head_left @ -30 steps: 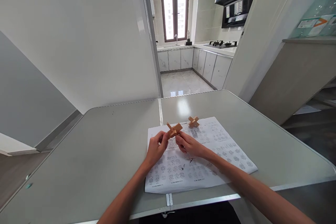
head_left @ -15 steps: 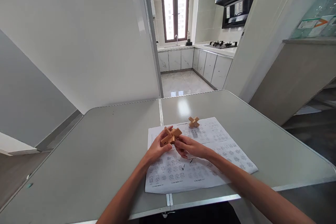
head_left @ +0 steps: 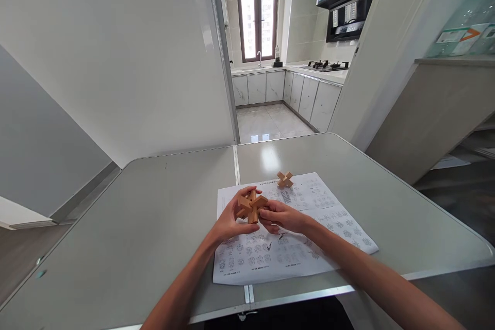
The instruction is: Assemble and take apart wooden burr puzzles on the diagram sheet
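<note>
A wooden burr puzzle (head_left: 252, 206) of interlocking brown sticks is held up between my two hands, above a printed sheet. My left hand (head_left: 229, 219) curls round its left side, fingers behind and thumb in front. From the right, my right hand (head_left: 281, 216) pinches the puzzle with thumb and fingers; part of that grip is hidden. Beneath both hands lies the white instruction sheet (head_left: 266, 263), covered in small diagrams with a few handwritten black marks. A second wooden puzzle (head_left: 285, 179), cross-shaped, rests at the sheet's far edge.
The grey folding table (head_left: 166, 221) has a metal seam down its middle. A small greenish bit (head_left: 40, 274) lies near its left edge. Large plastic bottles (head_left: 460, 36) stand on a ledge at the right, and a kitchen opens beyond the table.
The puzzle in my hands has been turned, so one stick now points down toward me. My left thumb sits slightly lower. The other puzzle and the sheet stay put.
</note>
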### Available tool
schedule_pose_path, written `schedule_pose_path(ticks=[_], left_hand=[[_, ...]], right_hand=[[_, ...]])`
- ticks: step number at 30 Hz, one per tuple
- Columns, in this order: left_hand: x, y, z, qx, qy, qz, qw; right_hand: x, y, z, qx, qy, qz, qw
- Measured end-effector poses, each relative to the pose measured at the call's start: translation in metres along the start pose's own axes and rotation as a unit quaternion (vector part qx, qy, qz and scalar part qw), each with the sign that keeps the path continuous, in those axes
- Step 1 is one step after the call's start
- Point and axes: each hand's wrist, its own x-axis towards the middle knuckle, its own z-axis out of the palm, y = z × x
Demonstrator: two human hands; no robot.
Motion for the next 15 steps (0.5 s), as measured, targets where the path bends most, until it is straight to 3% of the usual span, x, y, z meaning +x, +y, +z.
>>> schedule_pose_path(ticks=[7, 15], left_hand=[[-0.001, 0.004, 0.015, 0.121, 0.11, 0.044, 0.986], [0.002, 0.0, 0.015, 0.218, 0.127, 0.098, 0.963]], right_hand=[[0.003, 0.007, -0.011, 0.091, 0.07, 0.013, 0.993], [0.006, 0.013, -0.012, 0.095, 0.09, -0.001, 0.991]])
